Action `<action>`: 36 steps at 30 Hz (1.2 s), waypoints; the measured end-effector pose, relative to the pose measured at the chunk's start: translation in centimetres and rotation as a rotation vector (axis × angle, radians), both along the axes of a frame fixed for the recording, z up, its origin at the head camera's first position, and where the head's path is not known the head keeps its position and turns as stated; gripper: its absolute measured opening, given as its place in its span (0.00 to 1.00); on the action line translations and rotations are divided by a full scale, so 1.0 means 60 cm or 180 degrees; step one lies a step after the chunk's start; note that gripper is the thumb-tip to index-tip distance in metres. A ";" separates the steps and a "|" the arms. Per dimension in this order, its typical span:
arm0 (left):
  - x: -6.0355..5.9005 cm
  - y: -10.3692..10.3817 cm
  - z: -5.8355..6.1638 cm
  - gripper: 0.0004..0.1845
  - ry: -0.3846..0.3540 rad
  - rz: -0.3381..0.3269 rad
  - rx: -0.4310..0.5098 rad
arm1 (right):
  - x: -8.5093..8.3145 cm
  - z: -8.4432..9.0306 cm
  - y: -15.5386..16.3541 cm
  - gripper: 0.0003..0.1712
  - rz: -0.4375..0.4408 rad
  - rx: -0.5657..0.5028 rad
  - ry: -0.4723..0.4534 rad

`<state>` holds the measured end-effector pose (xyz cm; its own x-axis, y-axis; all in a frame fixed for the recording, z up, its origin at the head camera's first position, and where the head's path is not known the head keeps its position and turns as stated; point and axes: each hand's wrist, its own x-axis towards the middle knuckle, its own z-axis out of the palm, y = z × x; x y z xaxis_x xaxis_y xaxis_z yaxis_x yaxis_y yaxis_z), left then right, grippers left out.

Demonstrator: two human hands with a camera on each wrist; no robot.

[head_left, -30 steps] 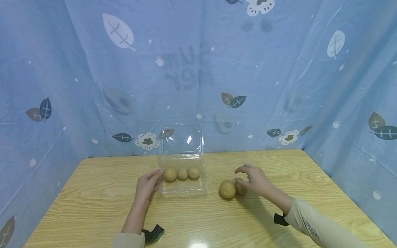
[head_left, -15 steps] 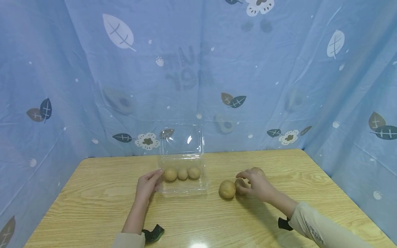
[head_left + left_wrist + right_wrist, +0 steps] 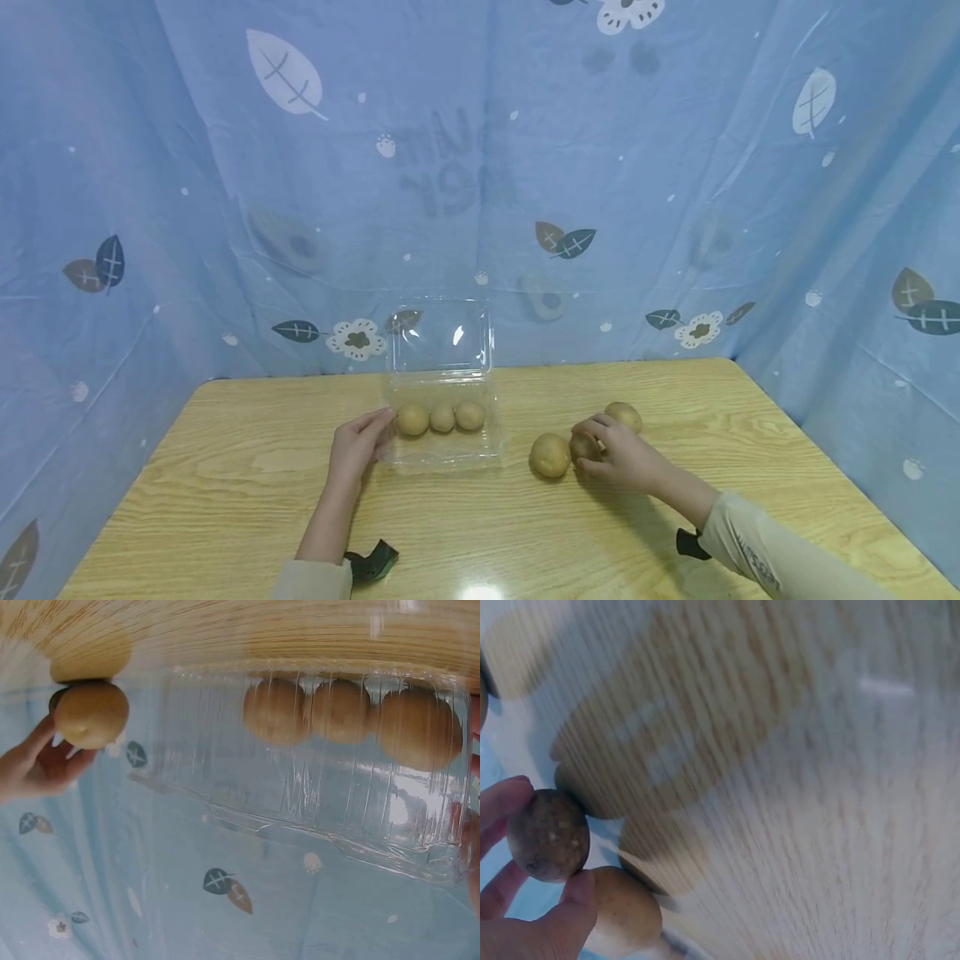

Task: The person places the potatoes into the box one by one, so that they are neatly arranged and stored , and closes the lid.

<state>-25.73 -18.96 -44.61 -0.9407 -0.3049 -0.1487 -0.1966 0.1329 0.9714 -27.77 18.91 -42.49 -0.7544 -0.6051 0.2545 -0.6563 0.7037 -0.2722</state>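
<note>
Right hand pinches a small potato — seemingly half hidden.

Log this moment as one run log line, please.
left hand: touches clear box, three potatoes inside | right hand: pinches dark potato | table: two loose potatoes

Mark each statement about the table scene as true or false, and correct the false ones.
1. The clear box holds three potatoes. True.
2. The box lid is closed. False: it stands open.
3. The right hand pinches a dark potato. True.
4. The left hand holds a potato. False: it rests against the box's side.
5. No potatoes lie on the table. False: a potato lies beside the right hand, another behind it.
</note>
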 end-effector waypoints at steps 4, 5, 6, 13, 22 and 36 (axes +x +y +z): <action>-0.001 -0.001 0.000 0.26 -0.0015 -0.0004 0.0020 | 0.001 0.000 0.002 0.22 0.0014 -0.0143 -0.0080; -0.002 -0.001 0.000 0.26 -0.0020 -0.0002 0.0029 | 0.001 0.001 0.003 0.23 0.0025 -0.0181 -0.0142; -0.002 -0.001 0.001 0.26 -0.0029 0.0001 0.0030 | 0.001 0.002 0.004 0.23 0.0035 -0.0221 -0.0204; -0.001 -0.002 0.001 0.25 -0.0034 0.0011 0.0035 | -0.006 0.008 0.007 0.25 0.0123 -0.0395 -0.0664; -0.002 -0.002 -0.001 0.27 -0.0015 -0.0020 0.0042 | -0.012 0.009 0.014 0.27 -0.0013 -0.0595 -0.1154; -0.004 -0.001 -0.002 0.26 -0.0016 0.0008 0.0069 | -0.017 0.021 0.010 0.26 -0.0095 -0.0810 -0.0742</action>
<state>-25.99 -19.01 -44.75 -0.9391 -0.3040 -0.1601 -0.2019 0.1112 0.9731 -28.79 19.52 -41.23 -0.8264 -0.5212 0.2131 -0.5359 0.6120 -0.5816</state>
